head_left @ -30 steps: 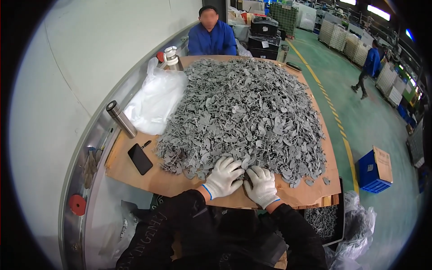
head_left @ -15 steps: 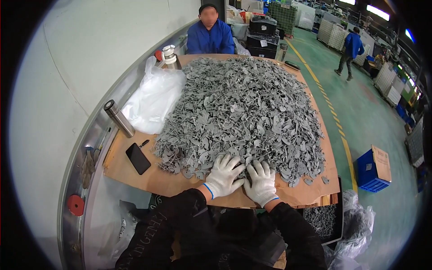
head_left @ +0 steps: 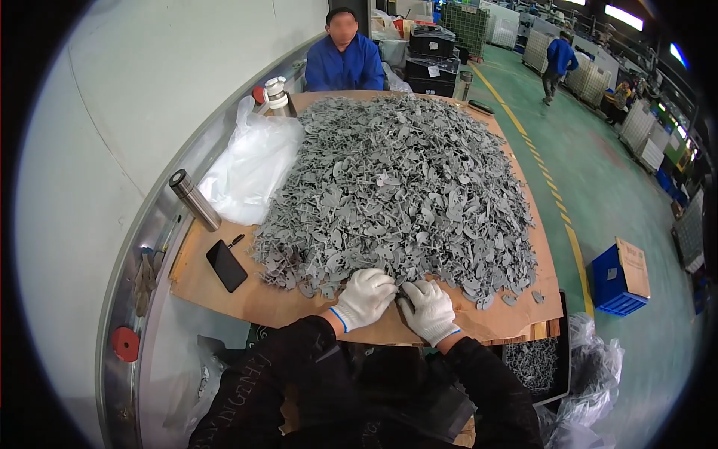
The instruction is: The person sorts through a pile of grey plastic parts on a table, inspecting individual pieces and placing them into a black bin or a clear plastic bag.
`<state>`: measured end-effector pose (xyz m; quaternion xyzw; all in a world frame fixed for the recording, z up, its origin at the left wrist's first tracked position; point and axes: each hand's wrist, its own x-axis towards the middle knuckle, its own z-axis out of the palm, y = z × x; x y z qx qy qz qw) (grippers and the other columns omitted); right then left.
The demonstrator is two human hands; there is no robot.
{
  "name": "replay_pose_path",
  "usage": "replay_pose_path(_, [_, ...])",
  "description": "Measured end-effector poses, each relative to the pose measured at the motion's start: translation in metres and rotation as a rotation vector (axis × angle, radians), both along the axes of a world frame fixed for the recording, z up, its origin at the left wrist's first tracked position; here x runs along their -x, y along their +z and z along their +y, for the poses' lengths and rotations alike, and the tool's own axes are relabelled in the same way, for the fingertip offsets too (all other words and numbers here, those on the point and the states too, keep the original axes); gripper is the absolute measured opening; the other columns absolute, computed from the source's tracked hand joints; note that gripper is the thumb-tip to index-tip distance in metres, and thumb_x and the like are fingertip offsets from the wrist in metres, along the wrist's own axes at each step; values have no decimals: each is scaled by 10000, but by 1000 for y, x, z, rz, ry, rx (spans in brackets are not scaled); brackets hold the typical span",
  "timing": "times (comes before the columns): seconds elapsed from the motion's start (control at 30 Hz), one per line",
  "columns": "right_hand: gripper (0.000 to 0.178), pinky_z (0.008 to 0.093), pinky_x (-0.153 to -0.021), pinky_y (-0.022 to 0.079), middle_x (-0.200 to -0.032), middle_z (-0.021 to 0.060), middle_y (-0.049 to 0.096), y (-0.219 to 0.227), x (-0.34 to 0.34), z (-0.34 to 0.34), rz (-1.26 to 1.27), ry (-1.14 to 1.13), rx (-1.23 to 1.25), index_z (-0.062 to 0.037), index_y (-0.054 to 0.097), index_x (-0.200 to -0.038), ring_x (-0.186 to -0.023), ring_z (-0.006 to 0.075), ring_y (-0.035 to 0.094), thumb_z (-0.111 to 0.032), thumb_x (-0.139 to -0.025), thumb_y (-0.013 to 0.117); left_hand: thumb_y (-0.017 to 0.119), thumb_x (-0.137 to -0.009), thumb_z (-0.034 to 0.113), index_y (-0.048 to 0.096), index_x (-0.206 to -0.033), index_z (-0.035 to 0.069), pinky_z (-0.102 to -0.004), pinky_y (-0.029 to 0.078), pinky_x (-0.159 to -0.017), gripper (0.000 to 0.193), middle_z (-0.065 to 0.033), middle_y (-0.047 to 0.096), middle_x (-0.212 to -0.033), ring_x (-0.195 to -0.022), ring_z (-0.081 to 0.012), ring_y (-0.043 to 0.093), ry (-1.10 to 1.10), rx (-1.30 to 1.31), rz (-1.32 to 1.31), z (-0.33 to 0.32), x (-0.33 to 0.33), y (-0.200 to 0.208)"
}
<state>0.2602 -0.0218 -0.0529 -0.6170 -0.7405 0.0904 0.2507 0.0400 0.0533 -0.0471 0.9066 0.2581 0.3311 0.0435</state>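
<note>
A large heap of small grey parts (head_left: pixel 396 187), some flat and curved, some thin and branched, covers most of the brown tabletop (head_left: pixel 299 305). My left hand (head_left: pixel 365 298), in a white knit glove with a blue cuff edge, is closed at the heap's near edge, fingers curled inward. Close on its right is my right hand (head_left: pixel 428 309), gloved alike, its thumb and fingers drawn together. Grey bits show in the narrow gap between the two hands. Whatever lies inside the fingers is hidden by the gloves.
Left of the heap lie a clear plastic bag (head_left: pixel 250 168), a steel flask (head_left: pixel 194 200) and a black phone (head_left: pixel 226 266). A person in blue (head_left: pixel 344 63) sits across the table; another (head_left: pixel 559 63) walks farther off. Below right stands a black bin (head_left: pixel 566 359) of grey parts.
Both hands have curled from spread fingers into closed ones. The left has drawn slightly back toward me from the heap. The distant person has walked farther away.
</note>
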Motion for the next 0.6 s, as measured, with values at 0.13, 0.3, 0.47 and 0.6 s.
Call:
replay_pose_path(0.13, [496,560,-1132,431,-1380,97,681,8,4,0,-171,-38,-275,-155,705,-1341,-1346,367,580,-361,-895,777,797,-929,274,748,-1201,103,-515,464,-1146,325,-79,699,-1346,-1330,-339,605,-3,49,52,-3,0,4])
replay_pose_path(0.3, [555,578,-1181,382,-1463,121,645,19,7,0,-220,-116,-181,-147,676,-1412,-1421,384,525,-364,-907,751,762,-944,409,662,-1443,113,-619,367,-1204,589,-159,614,-1485,-1418,-411,525,143,-9,225,-7,-10,18])
replay_pose_path(0.47, [593,605,-1204,359,-1499,136,620,18,0,7,-220,-77,-182,-120,651,-1443,-1443,386,505,-373,-913,734,740,-957,451,624,-1502,111,-634,335,-1225,653,-187,590,-1527,-1448,-425,500,141,-5,278,1,-14,19])
replay_pose_path(0.6, [593,615,-1205,362,-1483,142,631,13,1,4,-186,-48,-208,-106,653,-1438,-1424,395,526,-376,-916,734,747,-953,440,632,-1494,114,-623,361,-1219,642,-181,592,-1531,-1434,-420,519,117,38,220,-5,-7,16])
